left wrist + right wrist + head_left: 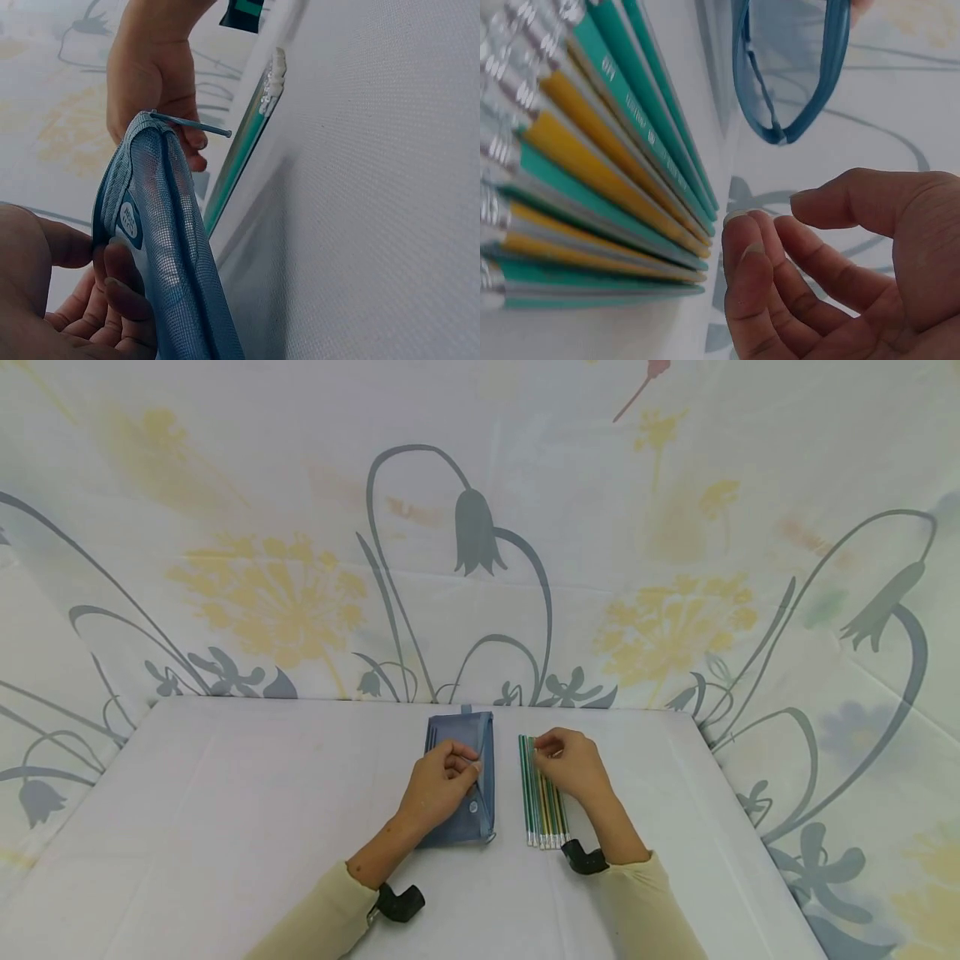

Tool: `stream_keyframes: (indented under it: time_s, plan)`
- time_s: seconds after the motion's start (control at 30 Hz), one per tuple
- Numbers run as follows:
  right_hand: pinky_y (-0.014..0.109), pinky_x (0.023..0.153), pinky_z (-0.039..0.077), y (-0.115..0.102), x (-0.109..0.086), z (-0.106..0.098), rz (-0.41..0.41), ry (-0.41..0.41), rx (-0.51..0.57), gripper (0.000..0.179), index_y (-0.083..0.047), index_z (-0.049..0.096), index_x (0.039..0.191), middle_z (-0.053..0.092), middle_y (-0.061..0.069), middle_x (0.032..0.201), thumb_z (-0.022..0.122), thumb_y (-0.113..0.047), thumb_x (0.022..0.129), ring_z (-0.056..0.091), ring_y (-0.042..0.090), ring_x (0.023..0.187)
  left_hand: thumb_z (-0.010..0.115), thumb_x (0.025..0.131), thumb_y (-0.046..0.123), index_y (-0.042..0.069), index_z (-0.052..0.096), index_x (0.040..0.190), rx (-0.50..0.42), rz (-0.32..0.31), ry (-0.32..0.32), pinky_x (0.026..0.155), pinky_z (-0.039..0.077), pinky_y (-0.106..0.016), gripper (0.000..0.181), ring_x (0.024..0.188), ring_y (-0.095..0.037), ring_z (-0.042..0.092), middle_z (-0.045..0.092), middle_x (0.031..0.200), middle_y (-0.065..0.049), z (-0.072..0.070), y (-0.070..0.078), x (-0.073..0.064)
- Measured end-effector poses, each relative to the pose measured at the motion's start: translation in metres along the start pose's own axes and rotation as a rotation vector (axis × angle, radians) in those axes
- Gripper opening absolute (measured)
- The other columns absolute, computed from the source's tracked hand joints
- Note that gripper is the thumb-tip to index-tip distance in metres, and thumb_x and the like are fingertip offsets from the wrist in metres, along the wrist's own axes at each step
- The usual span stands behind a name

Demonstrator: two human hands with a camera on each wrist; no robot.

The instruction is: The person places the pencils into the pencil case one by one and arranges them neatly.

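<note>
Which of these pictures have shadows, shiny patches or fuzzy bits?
Head view: soft, fairly even light across the flat white table; left wrist view: dimmer, with a soft grey shadow on the table beside the blue mesh pouch; right wrist view: pale highlights on the blurred silver metal ends of the slim green and yellow pencils, near the left edge.

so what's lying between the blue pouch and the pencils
Nothing but a bare strip of white tabletop: the head view shows it running between the blue pouch and the pencils.
</note>
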State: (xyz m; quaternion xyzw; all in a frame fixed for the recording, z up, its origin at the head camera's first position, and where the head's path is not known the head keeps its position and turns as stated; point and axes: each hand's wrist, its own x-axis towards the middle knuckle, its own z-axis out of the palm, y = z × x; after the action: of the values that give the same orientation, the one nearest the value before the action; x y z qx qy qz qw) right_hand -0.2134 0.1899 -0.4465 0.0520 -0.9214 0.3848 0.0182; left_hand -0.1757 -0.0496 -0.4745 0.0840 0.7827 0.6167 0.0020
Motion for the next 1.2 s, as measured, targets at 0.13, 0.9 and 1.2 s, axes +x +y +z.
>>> stream_keyframes:
  time_s: [0.13,0.9,1.2]
  plan:
    - [0.038,0.074,0.057,0.007,0.001,-0.003,-0.004,0.005,-0.020,0.019,-0.001,0.077,0.105,0.076,0.010,0.094,0.068,-0.008,0.089,0.073,0.025,0.086,0.070,0.103,0.017,0.006,0.068,0.113,-0.006,0.001,0.000,0.062,0.053,-0.028,0.015,0.068,-0.017,0.067,0.070,0.083,-0.005,0.000,0.000,-0.001]
    - [0.039,0.068,0.051,0.022,0.002,-0.013,0.078,-0.018,-0.150,0.010,-0.001,0.072,0.086,0.070,0.008,0.079,0.078,-0.008,0.084,0.064,0.023,0.073,0.069,0.103,0.017,0.005,0.067,0.115,-0.030,-0.001,-0.008,0.064,0.056,-0.029,0.016,0.069,-0.017,0.067,0.070,0.084,-0.005,-0.002,0.000,-0.002]
    - [0.038,0.064,0.051,0.024,0.000,-0.013,0.128,-0.038,-0.205,0.015,-0.003,0.072,0.075,0.069,0.007,0.073,0.080,-0.012,0.084,0.062,0.023,0.069,0.070,0.103,0.015,0.006,0.067,0.114,-0.023,-0.005,-0.014,0.062,0.054,-0.029,0.015,0.068,-0.018,0.067,0.069,0.083,-0.005,-0.001,-0.001,0.000]
